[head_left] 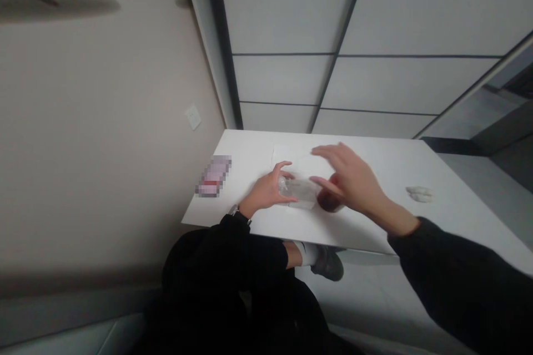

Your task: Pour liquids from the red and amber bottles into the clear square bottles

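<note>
My left hand [268, 187] curves its fingers and thumb around the left end of a clear plastic container [303, 191], which rests on the white table [266, 222]. What the container holds, if anything, I cannot make out. Raised just to its right is my right hand [353, 177], open, with its fingers stretched out and the thumb apart. Partly hidden under that hand sits a dark red round thing [328, 201], close to the container's right end. Whether the right thumb touches it, I cannot tell.
A pale crumpled thing [420, 194] lies toward the table's right side. At the left edge there is a pinkish, blurred-out item [214, 176]. A wall with a switch plate [193, 117] borders the left, and white panelled doors [287, 77] stand behind the table.
</note>
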Demonstrator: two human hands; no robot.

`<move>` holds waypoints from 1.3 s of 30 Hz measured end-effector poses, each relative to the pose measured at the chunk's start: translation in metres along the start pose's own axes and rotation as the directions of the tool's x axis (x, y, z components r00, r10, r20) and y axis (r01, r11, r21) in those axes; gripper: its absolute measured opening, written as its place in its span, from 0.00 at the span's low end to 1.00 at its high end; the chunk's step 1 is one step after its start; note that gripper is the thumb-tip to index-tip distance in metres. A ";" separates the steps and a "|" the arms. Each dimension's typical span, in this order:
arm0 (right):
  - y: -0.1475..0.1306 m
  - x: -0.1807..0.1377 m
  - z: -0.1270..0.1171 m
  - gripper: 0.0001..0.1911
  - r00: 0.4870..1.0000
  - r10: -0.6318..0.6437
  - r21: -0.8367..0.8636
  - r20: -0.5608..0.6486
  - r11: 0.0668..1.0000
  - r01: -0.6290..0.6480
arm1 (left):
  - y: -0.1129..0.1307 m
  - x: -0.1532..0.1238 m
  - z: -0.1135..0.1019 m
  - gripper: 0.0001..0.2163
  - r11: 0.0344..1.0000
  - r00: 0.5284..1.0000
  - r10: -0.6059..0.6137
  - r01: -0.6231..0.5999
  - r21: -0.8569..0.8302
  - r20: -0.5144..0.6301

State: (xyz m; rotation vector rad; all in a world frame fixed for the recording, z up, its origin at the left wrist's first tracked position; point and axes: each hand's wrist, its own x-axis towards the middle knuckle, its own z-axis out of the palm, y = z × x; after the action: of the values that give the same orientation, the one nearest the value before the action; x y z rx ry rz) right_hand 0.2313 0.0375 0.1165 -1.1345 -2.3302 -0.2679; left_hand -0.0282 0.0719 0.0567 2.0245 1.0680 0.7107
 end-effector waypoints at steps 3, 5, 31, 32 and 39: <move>0.006 -0.057 0.014 0.31 0.782 0.432 0.221 -0.449 0.902 -0.371 | -0.003 0.005 -0.002 0.48 0.999 1.000 0.004 -0.004 0.035 0.012; 0.011 -0.092 0.039 0.42 0.709 0.599 0.405 -0.371 0.792 -0.457 | -0.005 0.009 -0.003 0.48 0.999 1.000 0.004 -0.005 0.052 0.012; 0.082 -0.094 0.109 0.37 0.780 0.621 0.574 -0.075 0.667 -0.475 | -0.034 0.002 -0.037 0.52 0.992 0.979 0.111 -0.098 0.085 -0.168; 0.091 -0.097 0.104 0.36 0.754 0.649 0.556 -0.104 0.666 -0.496 | -0.043 -0.011 -0.050 0.44 0.991 0.969 0.087 -0.060 0.122 -0.232; 0.114 -0.107 0.077 0.30 0.602 0.771 0.444 -0.209 0.623 -0.643 | -0.119 -0.079 -0.130 0.28 0.836 0.515 -0.546 0.388 -0.389 -0.660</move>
State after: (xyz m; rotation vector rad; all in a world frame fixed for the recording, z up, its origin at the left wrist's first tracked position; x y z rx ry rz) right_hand 0.3450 0.0679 -0.0120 -1.5737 -1.3370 0.1910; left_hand -0.2180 0.0956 0.0267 1.1177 1.8489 1.3432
